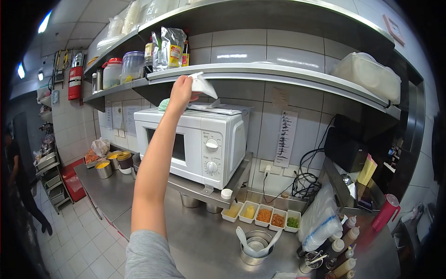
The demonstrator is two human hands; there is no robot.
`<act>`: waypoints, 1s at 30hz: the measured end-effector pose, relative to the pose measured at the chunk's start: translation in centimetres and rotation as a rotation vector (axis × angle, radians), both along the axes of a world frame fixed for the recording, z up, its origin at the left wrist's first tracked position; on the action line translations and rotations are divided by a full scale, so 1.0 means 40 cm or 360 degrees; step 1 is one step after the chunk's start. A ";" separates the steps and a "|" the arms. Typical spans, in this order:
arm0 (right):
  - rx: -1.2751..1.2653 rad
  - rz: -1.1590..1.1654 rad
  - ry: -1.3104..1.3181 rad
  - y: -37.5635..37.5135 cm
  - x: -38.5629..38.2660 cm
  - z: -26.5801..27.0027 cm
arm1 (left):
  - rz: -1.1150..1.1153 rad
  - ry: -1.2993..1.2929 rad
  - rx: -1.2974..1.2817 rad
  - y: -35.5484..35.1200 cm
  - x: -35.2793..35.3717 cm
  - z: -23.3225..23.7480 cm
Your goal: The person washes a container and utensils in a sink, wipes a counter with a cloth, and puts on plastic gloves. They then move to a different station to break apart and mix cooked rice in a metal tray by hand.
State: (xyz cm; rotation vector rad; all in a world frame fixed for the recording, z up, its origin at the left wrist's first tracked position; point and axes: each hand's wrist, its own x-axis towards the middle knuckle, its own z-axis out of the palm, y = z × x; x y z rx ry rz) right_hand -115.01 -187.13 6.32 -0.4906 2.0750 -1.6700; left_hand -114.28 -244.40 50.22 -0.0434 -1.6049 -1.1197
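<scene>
My left hand [181, 93] is raised above the microwave [193, 139], its fingers closed on a white, motion-blurred thing [203, 85] that looks like paper or cloth. It is just in front of the lower shelf's edge. Flat papers [220, 109] and a green cloth [163, 104] lie on top of the microwave. At the bottom edge only a sliver of what seems to be my right hand [304, 277] shows, near a pale cloth [284, 275]; its fingers cannot be made out.
Food trays [264, 214] line the counter [195, 242] behind a metal pot with white spoons [257, 247]. Squeeze bottles [346, 266] and a pink pitcher [386, 211] stand right. Jars and packets fill the shelf [260, 69]. A person [21, 172] is at the far left.
</scene>
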 end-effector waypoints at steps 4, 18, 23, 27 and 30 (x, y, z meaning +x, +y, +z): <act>-0.0356 0.0111 -0.0010 -0.050 -0.025 0.048 | -0.0502 -0.0046 -0.0571 0.263 0.090 -0.191; -0.1371 -0.0580 -0.0502 -0.233 -0.042 0.161 | 0.0136 -0.0272 -0.1388 0.319 -0.107 -0.171; -0.1306 -0.0714 -0.0521 -0.170 -0.012 0.111 | 0.1353 -0.1221 -0.0823 0.017 -0.185 0.005; -0.1340 -0.0822 -0.0475 -0.138 0.005 0.101 | 0.1300 -0.1539 -0.0770 -0.068 -0.189 0.031; -0.1348 -0.0824 -0.0452 -0.128 0.006 0.095 | 0.1310 -0.1508 -0.0698 -0.076 -0.196 0.040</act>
